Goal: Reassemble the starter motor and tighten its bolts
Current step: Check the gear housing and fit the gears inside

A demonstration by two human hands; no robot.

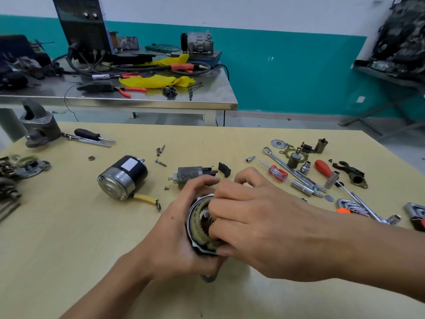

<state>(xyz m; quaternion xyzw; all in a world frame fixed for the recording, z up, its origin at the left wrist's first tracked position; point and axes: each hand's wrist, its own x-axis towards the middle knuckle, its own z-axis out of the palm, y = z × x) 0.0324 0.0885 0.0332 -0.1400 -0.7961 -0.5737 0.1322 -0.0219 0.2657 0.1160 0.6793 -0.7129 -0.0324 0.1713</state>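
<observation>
A repair workshop is shown. A pale wooden worktable [230, 139] is strewn with hand tools: a spanner [292, 171] and red-handled screwdrivers [277, 172] at two o'clock, loose bolts [160, 150] at twelve. A steel bench [207, 97] at eleven o'clock is loaded with a welding machine [85, 24], cables [96, 65] and pliers [131, 89]. The wall [287, 72] is painted teal below white.

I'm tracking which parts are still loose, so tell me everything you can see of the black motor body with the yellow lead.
The black motor body lies on its side on the wooden table, left of both hands and untouched. It is a black cylinder with a white label, a shiny metal end cap facing the camera, and a short yellow-sleeved lead ending in a metal terminal.
</observation>
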